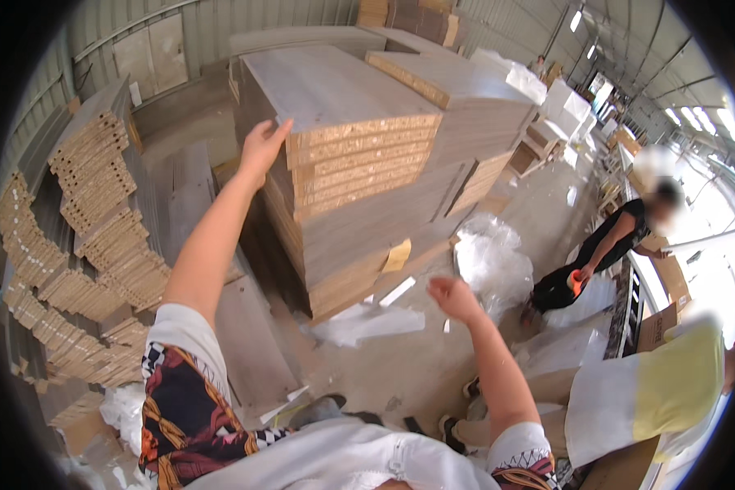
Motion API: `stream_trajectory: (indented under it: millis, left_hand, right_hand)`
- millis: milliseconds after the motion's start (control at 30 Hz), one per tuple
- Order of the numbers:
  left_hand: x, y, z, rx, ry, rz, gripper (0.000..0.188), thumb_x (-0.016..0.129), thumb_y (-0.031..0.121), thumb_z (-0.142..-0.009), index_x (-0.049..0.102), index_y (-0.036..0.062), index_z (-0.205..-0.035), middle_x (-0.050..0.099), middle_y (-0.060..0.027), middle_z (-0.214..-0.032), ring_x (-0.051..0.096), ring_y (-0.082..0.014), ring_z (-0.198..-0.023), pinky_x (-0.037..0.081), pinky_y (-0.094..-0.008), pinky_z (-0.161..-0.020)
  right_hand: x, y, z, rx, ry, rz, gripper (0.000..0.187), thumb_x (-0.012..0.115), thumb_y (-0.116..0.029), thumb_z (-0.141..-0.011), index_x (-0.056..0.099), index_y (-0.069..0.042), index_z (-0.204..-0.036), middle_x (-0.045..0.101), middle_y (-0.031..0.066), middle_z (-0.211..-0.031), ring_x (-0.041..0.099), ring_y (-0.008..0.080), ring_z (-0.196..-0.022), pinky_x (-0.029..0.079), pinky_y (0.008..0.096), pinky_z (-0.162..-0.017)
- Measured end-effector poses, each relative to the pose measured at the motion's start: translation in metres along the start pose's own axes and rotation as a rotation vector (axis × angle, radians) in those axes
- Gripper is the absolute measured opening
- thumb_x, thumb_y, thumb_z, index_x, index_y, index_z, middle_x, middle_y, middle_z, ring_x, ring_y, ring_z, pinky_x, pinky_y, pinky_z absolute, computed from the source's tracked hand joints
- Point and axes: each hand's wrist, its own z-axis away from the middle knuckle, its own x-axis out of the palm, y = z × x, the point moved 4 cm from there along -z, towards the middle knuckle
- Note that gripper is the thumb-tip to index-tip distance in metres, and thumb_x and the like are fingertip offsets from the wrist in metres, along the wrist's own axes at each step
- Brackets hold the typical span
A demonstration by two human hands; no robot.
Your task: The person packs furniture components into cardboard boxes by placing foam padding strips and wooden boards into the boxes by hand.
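Observation:
A tall stack of grey-faced particle boards (pixel 351 82) stands in front of me, its raw chipboard edges facing my way. At the near left corner of its top boards is my left hand (pixel 261 152), its fingers apart and touching the edge without a grip around it. My right hand (pixel 457 300) hangs in the air to the right of the stack, over the floor. Its fingers are curled in loosely, and nothing shows in them. A yellow paper tag (pixel 397 256) sticks out low on the stack's near side.
Leaning rows of drilled boards (pixel 98 196) fill the left side. Clear plastic wrap (pixel 492 255) and a white sheet (pixel 371 323) lie on the floor. To the right, a person in black (pixel 608 241) holds an orange object; nearer stands another in a white and yellow shirt (pixel 645 392).

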Motion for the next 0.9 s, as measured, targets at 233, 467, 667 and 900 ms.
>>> stream_trajectory:
  millis: [233,467,667,900]
  left_hand:
    - [0.012,-0.01,-0.001,-0.22,-0.167,0.248,0.055,0.059,0.042,-0.079,0.053,-0.0032,-0.11,0.057,-0.0096,-0.101,0.052,-0.0171,-0.09,0.041,-0.0305,-0.078]
    - [0.019,-0.003,-0.008,-0.157,-0.325,0.124,0.058,0.056,0.042,-0.079,0.052,-0.0066,-0.111,0.056,-0.0151,-0.105,0.052,-0.0226,-0.096,0.04,-0.0312,-0.082]
    - [-0.012,-0.004,-0.009,-0.366,-0.102,0.23,0.055,0.057,0.042,-0.081,0.046,-0.0027,-0.11,0.054,-0.0087,-0.094,0.051,-0.0148,-0.088,0.039,-0.0293,-0.082]
    - [-0.002,0.029,0.077,-0.422,-0.31,0.358,0.062,0.067,0.032,-0.076,0.039,-0.0047,-0.117,0.053,-0.0138,-0.102,0.057,-0.0192,-0.083,0.048,-0.0302,-0.065]
  right_hand:
    - [-0.134,-0.054,-0.232,-0.08,0.54,-0.346,0.046,0.054,-0.036,-0.085,0.058,0.002,-0.109,0.064,0.0204,-0.096,0.061,0.0277,-0.094,0.046,0.0338,-0.081]
    - [-0.15,-0.068,-0.333,-0.104,0.464,-0.315,0.056,0.051,-0.041,-0.086,0.053,0.006,-0.116,0.052,0.0238,-0.121,0.05,0.0336,-0.113,0.038,0.0362,-0.093]
    - [-0.14,-0.104,-0.289,-0.044,0.374,-0.304,0.056,0.056,-0.037,-0.085,0.052,0.011,-0.114,0.059,0.0204,-0.107,0.055,0.0245,-0.102,0.04,0.0327,-0.088]
    - [-0.149,-0.067,-0.216,-0.066,0.505,-0.532,0.054,0.064,-0.03,-0.082,0.05,0.009,-0.116,0.06,0.0108,-0.097,0.052,0.0131,-0.082,0.041,0.0281,-0.073]
